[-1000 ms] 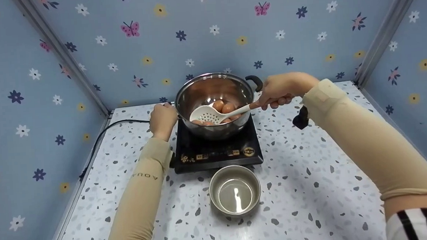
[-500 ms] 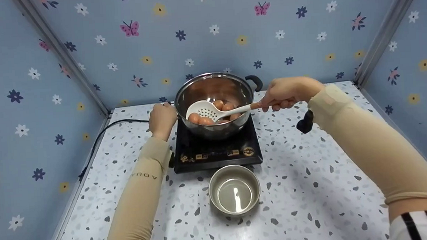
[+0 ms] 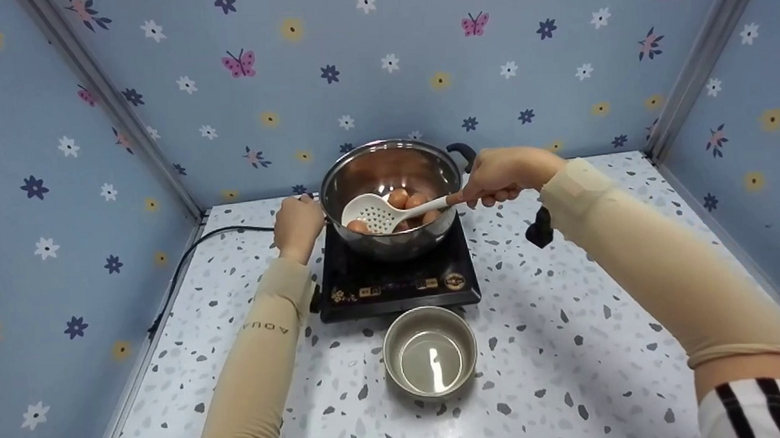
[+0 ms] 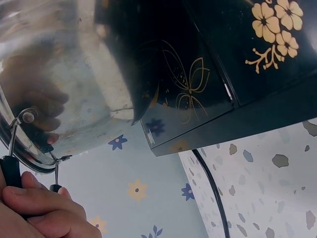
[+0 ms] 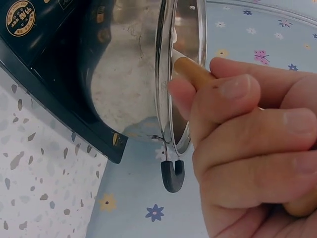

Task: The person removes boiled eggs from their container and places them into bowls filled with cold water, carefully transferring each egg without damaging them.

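Right hand [image 3: 496, 176], fingers curled, firmly held slotted spoon [image 3: 423, 208]; left hand [image 3: 298, 226] gripped pot handle [image 4: 11, 171]. Brown eggs [image 3: 398, 198] lay in pot [image 3: 392, 248] around spoon; scooping seemingly unfinished, none in bowl [image 3: 416, 363].

Lower left: left hand [image 4: 47, 213] gripping black handle [image 4: 11, 171] of shiny metal pot [image 4: 79, 64], which fills upper left. Black cooker [image 4: 218, 29] upper right, gold flowers [image 4: 267, 22] and butterfly [image 4: 190, 91] printed. Dark cable [image 4: 216, 186] crossing speckled tabletop [image 4: 262, 183], lower right.
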`<state>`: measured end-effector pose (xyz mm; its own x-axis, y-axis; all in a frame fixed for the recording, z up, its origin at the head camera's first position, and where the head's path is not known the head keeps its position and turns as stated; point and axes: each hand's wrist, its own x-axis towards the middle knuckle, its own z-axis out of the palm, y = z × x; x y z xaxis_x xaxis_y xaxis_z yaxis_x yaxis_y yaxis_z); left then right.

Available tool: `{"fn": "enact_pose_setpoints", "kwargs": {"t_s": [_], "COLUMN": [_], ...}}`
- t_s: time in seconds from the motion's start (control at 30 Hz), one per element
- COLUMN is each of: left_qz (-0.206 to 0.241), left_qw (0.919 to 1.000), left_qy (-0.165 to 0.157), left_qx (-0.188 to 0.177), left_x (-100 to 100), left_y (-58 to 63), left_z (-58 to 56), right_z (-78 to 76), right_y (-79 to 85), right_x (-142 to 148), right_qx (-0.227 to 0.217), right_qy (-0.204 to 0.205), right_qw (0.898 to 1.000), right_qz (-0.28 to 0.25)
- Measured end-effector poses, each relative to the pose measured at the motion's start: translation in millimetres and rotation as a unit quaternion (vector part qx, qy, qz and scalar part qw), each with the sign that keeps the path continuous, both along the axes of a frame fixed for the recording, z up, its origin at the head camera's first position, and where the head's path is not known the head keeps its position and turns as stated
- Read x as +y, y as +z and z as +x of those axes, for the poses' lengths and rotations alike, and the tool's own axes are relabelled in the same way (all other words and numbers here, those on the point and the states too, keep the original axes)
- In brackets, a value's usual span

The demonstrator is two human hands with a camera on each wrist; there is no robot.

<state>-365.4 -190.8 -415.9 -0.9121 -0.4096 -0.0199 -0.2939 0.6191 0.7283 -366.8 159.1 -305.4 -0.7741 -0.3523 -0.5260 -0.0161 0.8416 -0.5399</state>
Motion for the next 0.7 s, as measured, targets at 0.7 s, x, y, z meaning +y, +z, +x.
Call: {"fn": "enact_pose_setpoints", "kwargs": {"t_s": [0.7], "left_qz": [-0.005], "left_qw": [1.0000], "left_qy": [0.001], "left_qx": [0.007], "left_x": [1], "left_y": [0.2], "left_z": [3.0], "right_z": [-2.2], "right_y": [-5.5], "right_x": [6], "right_qx": [-0.042], "right_qy": [-0.007], "right_qw": [0.997], "right_qz": [-0.063]}}
